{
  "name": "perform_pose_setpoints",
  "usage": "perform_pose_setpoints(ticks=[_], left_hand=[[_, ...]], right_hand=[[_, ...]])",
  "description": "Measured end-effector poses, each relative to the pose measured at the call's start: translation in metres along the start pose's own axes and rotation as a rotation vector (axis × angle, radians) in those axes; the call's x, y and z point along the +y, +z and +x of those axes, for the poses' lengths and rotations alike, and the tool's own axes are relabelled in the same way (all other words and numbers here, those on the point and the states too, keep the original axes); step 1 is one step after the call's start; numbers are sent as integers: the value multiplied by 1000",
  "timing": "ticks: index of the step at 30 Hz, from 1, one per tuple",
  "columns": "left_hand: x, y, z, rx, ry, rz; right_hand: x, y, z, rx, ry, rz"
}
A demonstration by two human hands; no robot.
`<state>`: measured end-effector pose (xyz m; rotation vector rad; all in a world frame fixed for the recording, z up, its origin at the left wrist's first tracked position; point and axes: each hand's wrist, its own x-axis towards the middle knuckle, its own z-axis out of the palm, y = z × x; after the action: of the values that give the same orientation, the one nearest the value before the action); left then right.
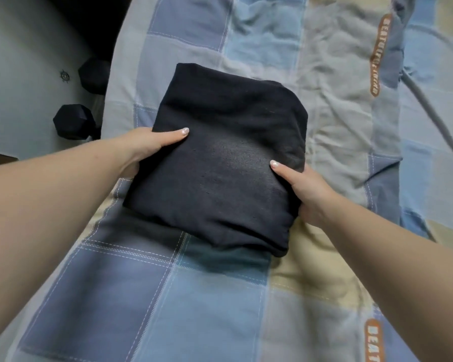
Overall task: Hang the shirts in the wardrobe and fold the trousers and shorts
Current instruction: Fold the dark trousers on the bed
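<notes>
**One folded dark garment, gripped by two hands above the bed**

One dark navy folded fabric garment point(220, 158), squarish in outline, in the middle of the scene, over the near-centre of one patchwork bedspread of blue, grey and beige squares with white stitch lines point(259, 322). Whether trousers or shorts: cannot tell from the folded bundle. Shadow on the bedspread just under the near edge of the garment; whether lifted clear or touching at the far edge, not certain.

Two bare hands on it, one per side. Left hand point(144, 150) at the left edge, thumb laid flat on top of the fabric, remaining fingers hidden beneath: grasping the garment. Right hand point(304, 189) at the right edge, thumb likewise on top, fingers tucked out of sight below: also grasping the garment. Two bare forearms reaching in from the near left and near right corners.

Two orange printed labels with white lettering on the bedspread: one at far right point(379, 53), one at near right point(374, 340), cut by the frame edge. One grey cord or strap point(429, 108) curving across the far right of the bed.

Two black hexagonal dumbbell heads point(73, 121) on the pale floor point(24, 74) at far left, beside the bed.
</notes>
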<state>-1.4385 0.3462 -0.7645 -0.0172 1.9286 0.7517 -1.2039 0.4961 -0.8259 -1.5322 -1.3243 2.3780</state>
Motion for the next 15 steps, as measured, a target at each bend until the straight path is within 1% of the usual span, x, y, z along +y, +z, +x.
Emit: perform_pose_setpoints(ticks=[2, 4, 6, 10, 13, 15], left_hand=[[1, 2, -14, -81, -66, 7], [2, 12, -34, -125, -93, 30], [4, 28, -54, -121, -56, 30], [5, 76, -116, -158, 1, -105], [24, 107, -180, -162, 57, -155], [35, 118, -213, -152, 82, -202]], right_hand=[[-1, -5, -16, -4, 17, 10], [-5, -18, -37, -3, 37, -1], [-10, -39, -62, 25, 34, -14], [-33, -90, -128, 94, 10, -78], [-73, -126, -192, 126, -17, -128], [-92, -138, -218, 142, -50, -168]])
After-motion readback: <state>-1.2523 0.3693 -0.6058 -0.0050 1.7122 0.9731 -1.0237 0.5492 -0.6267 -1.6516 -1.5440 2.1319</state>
